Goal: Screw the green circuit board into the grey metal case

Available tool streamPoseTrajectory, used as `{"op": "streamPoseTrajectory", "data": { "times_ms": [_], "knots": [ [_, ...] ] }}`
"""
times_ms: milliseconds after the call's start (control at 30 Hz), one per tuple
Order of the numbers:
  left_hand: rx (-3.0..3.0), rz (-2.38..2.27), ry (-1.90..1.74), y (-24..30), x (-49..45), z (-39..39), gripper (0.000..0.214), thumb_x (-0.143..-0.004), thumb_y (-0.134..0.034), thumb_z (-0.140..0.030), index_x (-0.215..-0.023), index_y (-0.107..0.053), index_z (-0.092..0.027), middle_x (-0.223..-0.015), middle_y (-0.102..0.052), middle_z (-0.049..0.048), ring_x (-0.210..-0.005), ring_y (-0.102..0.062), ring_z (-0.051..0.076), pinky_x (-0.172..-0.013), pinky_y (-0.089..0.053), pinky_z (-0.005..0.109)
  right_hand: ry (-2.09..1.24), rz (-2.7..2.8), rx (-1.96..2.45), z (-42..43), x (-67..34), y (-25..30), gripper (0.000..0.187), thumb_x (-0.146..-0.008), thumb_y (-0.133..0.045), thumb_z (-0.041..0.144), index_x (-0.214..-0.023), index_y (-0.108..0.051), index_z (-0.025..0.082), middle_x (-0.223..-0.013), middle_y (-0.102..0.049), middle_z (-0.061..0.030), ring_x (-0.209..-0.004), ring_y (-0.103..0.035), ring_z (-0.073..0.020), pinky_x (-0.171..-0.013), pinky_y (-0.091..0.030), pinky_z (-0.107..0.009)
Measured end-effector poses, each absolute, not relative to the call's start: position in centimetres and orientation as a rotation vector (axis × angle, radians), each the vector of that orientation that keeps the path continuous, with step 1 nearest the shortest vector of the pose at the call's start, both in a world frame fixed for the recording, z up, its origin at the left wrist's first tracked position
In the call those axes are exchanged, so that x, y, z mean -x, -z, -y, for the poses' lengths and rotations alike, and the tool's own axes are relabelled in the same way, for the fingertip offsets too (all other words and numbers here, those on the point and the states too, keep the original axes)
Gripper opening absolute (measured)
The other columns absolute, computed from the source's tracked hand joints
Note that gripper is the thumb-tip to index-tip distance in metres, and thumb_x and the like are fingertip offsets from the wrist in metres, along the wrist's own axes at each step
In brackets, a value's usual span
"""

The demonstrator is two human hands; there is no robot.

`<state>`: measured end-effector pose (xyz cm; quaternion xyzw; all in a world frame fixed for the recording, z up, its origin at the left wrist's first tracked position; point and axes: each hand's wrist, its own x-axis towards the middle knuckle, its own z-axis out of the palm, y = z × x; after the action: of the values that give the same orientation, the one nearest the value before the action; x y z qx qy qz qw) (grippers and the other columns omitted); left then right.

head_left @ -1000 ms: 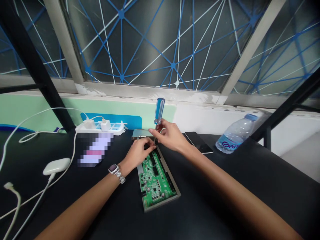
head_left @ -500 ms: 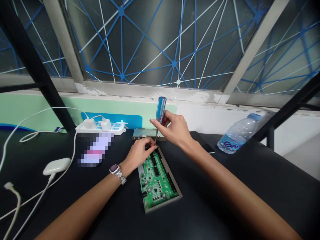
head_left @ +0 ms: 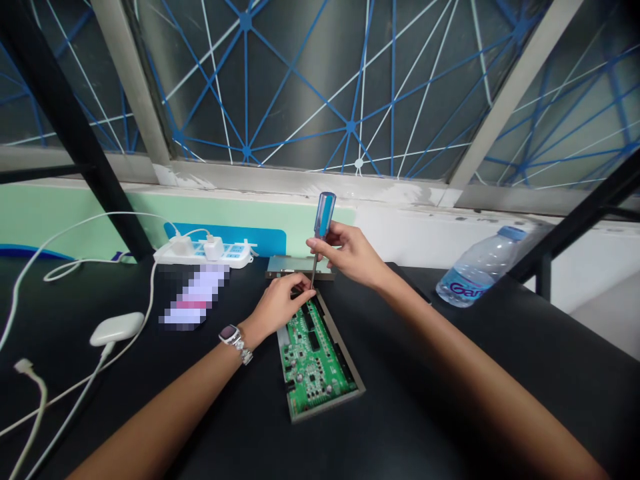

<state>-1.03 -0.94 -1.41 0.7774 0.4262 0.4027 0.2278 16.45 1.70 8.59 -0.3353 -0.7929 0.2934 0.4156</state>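
A screwdriver (head_left: pixel 325 215) with a clear and blue handle stands nearly upright, its shaft pointing down at the far end of a green circuit board (head_left: pixel 313 360) in a metal tray. Thumb and fingers of my right hand (head_left: pixel 353 257) are closed round the lower handle. My left hand (head_left: pixel 283 300), with a silver watch on its wrist, rests at the board's far end. Its thumb and fingertips are pinched together beside the screwdriver's tip; what lies between them is hidden. The tip itself cannot be made out.
Behind the board lies a flat metal part (head_left: pixel 295 265). A white power strip (head_left: pixel 205 252), a blurred-out item (head_left: pixel 195 299), a white charging case (head_left: pixel 117 328) and cables occupy the left. On the right are a dark flat device (head_left: pixel 410 283), partly hidden, and a tilted water bottle (head_left: pixel 480 267).
My right thumb, stretched away from the handle before, has come in against it. The screwdriver's handle has turned, its blue stripe now facing differently. My left hand keeps its place at the board.
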Motion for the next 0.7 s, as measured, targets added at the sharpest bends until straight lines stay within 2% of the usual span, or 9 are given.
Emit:
{"op": "streamPoseTrajectory", "data": {
  "times_ms": [100, 233, 400, 467, 600, 700],
  "knots": [
    [-2.183, -1.19, -1.11, 1.0, 1.0, 1.1, 0.013, -0.091, -0.058, -0.03, -0.094, -0.067, -0.021, -0.091, -0.072, 0.0032, -0.083, -0.067, 0.02, -0.072, -0.05, 0.029, -0.841, 1.956, 0.82, -2.2, -16.8, -8.4, 0.032, -0.085, -0.063, 0.048, -0.093, -0.061, 0.016, -0.08, -0.066, -0.0045, -0.07, -0.064, -0.0151, -0.054, -0.052, -0.025],
    [-2.204, -1.122, -1.167, 0.4, 0.8, 1.4, 0.024, -0.094, -0.052, -0.027, -0.112, -0.067, -0.023, -0.11, -0.073, 0.0044, -0.1, -0.067, 0.023, -0.089, -0.049, 0.035, -0.972, 1.937, 0.784, -2.6, -17.2, -8.5, 0.032, -0.085, -0.063, 0.047, -0.097, -0.062, 0.017, -0.089, -0.068, -0.006, -0.075, -0.063, -0.0156, -0.05, -0.053, -0.023],
    [-2.105, -1.068, -1.171, 0.4, 0.7, 1.5, 0.025, -0.097, -0.049, -0.029, -0.108, -0.069, -0.021, -0.107, -0.075, 0.0041, -0.104, -0.068, 0.023, -0.095, -0.049, 0.035, -1.078, 1.989, 0.742, -2.3, -17.2, -8.9, 0.033, -0.088, -0.058, 0.047, -0.1, -0.062, 0.018, -0.097, -0.069, -0.0083, -0.088, -0.064, -0.0201, -0.054, -0.054, -0.027],
    [-2.082, -1.077, -1.187, 0.6, 0.6, 1.4, 0.024, -0.096, -0.05, -0.029, -0.106, -0.07, -0.021, -0.105, -0.076, 0.0042, -0.103, -0.069, 0.023, -0.094, -0.05, 0.035, -0.92, 1.973, 0.828, -2.0, -16.9, -8.9, 0.034, -0.086, -0.061, 0.05, -0.097, -0.06, 0.018, -0.091, -0.068, -0.0071, -0.083, -0.064, -0.0195, -0.057, -0.051, -0.028],
    [-2.066, -1.087, -1.199, 0.7, 0.5, 1.4, 0.023, -0.095, -0.051, -0.027, -0.105, -0.071, -0.021, -0.103, -0.076, 0.004, -0.1, -0.069, 0.022, -0.092, -0.051, 0.033, -0.39, 1.878, 1.042, -1.1, -16.1, -8.7, 0.041, -0.077, -0.069, 0.056, -0.073, -0.05, 0.021, -0.066, -0.057, 0.0005, -0.064, -0.055, -0.0153, -0.06, -0.043, -0.03],
    [-2.07, -1.108, -1.192, 0.7, 0.5, 1.5, 0.022, -0.095, -0.051, -0.026, -0.104, -0.071, -0.022, -0.103, -0.076, 0.0033, -0.099, -0.07, 0.022, -0.09, -0.051, 0.033, -0.195, 1.897, 1.109, -0.7, -15.9, -8.7, 0.043, -0.08, -0.065, 0.056, -0.065, -0.046, 0.021, -0.06, -0.053, 0.0009, -0.059, -0.052, -0.0151, -0.058, -0.038, -0.03]
  ]
}}
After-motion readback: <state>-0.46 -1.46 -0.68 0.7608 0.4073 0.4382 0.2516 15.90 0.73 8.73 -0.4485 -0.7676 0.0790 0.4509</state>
